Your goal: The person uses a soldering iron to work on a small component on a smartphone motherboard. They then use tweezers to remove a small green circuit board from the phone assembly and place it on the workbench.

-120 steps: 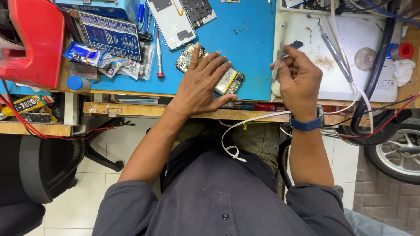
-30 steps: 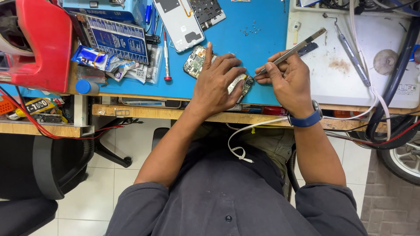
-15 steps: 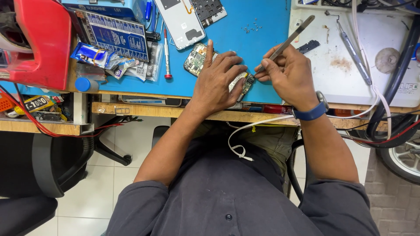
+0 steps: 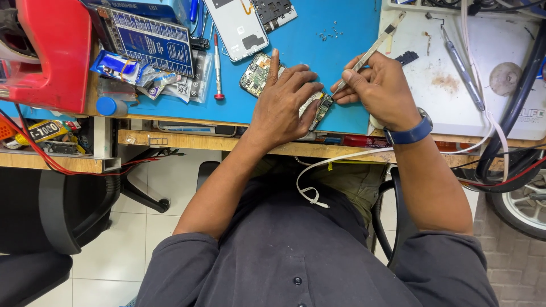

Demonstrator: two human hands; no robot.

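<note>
A blue mat (image 4: 318,57) carries an opened phone (image 4: 259,74), screwdriver (image 4: 216,65) and loose screws (image 4: 330,33).

opened phone (image 4: 259,74) mostly under left hand (image 4: 281,105), tweezer tips (image 4: 336,91) too small

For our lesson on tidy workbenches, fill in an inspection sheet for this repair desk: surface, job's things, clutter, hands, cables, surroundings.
Surface: blue mat on a wooden bench, with a stained white mat beside it.
Job's things: small circuit board under the fingers; opened phone body; metal tweezers.
Clutter: white back cover, red-handled screwdriver, loose screws, blue packets, red case.
Hands: left hand presses flat on the phone parts; right hand pinches the tweezers, tip at the board.
Cables: white cable hangs off the bench edge; red wires to the left.
Surroundings: black chair, tiled floor, a wheel.
</note>
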